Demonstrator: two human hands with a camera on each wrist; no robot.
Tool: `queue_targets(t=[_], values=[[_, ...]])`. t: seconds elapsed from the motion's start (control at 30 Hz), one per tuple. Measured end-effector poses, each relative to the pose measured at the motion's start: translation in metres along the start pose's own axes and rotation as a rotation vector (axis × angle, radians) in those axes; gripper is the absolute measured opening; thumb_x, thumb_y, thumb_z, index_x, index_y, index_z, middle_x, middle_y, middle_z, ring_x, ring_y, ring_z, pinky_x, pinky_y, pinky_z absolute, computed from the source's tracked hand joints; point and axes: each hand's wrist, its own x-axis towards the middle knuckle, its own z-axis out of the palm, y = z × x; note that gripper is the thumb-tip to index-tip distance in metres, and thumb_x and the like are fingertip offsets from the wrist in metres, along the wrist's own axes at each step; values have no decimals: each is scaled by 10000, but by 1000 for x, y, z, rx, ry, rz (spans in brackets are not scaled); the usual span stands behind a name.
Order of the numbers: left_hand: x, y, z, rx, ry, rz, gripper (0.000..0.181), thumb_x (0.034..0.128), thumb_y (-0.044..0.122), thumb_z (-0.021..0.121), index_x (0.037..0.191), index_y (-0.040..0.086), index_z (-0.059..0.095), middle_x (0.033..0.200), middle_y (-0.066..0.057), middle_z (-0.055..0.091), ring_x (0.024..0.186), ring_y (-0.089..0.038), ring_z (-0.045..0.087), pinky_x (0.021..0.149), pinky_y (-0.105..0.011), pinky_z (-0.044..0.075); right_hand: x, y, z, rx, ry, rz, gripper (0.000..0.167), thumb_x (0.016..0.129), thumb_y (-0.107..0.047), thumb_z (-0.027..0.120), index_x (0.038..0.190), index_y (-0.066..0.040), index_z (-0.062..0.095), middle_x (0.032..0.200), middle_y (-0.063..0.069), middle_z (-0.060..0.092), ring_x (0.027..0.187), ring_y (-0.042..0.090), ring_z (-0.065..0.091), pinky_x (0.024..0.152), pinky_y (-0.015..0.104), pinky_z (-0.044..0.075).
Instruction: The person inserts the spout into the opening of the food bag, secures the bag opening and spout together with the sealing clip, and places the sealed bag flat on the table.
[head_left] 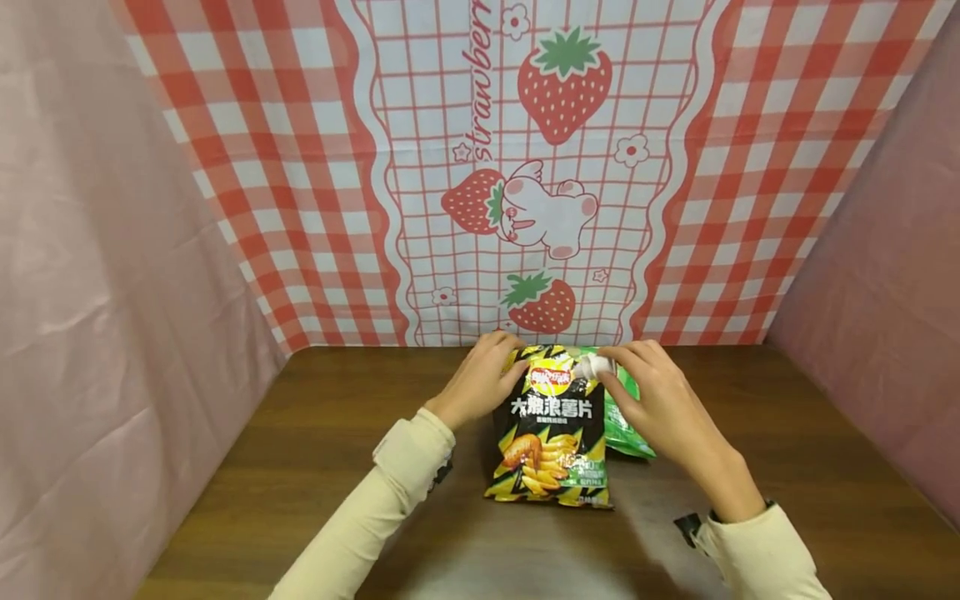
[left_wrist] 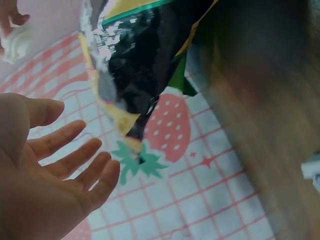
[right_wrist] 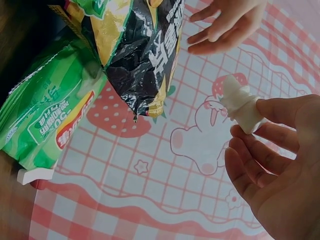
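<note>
A black and yellow chip bag (head_left: pixel 551 425) stands upright on the table, its front toward the head camera. Behind its right side is a green bag (right_wrist: pixel 50 107), partly hidden by it. My right hand (right_wrist: pixel 280 160) pinches a small white ridged object (right_wrist: pixel 242 104) between thumb and fingers, beside the black bag's upper right. My left hand (left_wrist: pixel 65 170) is at the bag's upper left, fingers spread and apart from it in the left wrist view, holding nothing.
The brown wooden table (head_left: pixel 247 467) meets a red and white checked cloth with strawberries (head_left: pixel 562 83) at the back. Pink cloth (head_left: pixel 97 250) hangs on both sides. In the right wrist view a small white piece (right_wrist: pixel 35 175) shows by the green bag's lower end.
</note>
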Motion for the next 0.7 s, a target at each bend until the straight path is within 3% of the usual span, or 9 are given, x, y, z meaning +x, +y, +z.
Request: queue_targets(t=[0.1, 0.2, 0.37, 0.57, 0.7], values=[[4, -5, 9, -47, -46, -57, 405, 1036, 239, 544, 1386, 35, 536, 1403, -129, 541, 1339, -300, 446, 1085, -487, 379, 0, 1, 1, -5, -8, 5, 278, 900, -116, 741, 1162, -39, 691, 1056, 60, 669, 1020, 231, 548, 817, 452, 478], [2, -10, 17, -147, -73, -152, 524, 1057, 280, 492, 1520, 67, 371, 1536, -129, 412, 1437, -302, 328, 1141, -503, 305, 0, 2, 2, -1, -24, 13, 271, 909, -127, 734, 1164, -47, 687, 1068, 59, 662, 1025, 230, 543, 811, 455, 480], [-9, -17, 28, -273, -51, -241, 604, 1064, 312, 467, 1584, 120, 226, 1589, -118, 328, 1463, -306, 280, 1167, -480, 267, 0, 3, 5, 9, -46, 19, 248, 924, -138, 718, 1153, -51, 683, 1070, 60, 661, 1023, 227, 544, 806, 455, 481], [-15, -17, 31, -308, 33, -234, 535, 1059, 257, 486, 1540, 85, 328, 1451, -180, 472, 1376, -320, 393, 1120, -489, 333, -1, 5, 5, 1, -70, 39, 250, 940, -146, 699, 1159, -28, 671, 1066, 80, 659, 1024, 242, 550, 815, 469, 485], [-11, -13, 28, -277, 118, -151, 398, 1040, 168, 520, 1407, 14, 512, 1273, -171, 565, 1188, -288, 516, 1002, -432, 437, -2, 7, 4, 0, -93, 70, 228, 970, -151, 658, 1166, -35, 649, 1070, 90, 653, 1007, 257, 559, 802, 477, 474]])
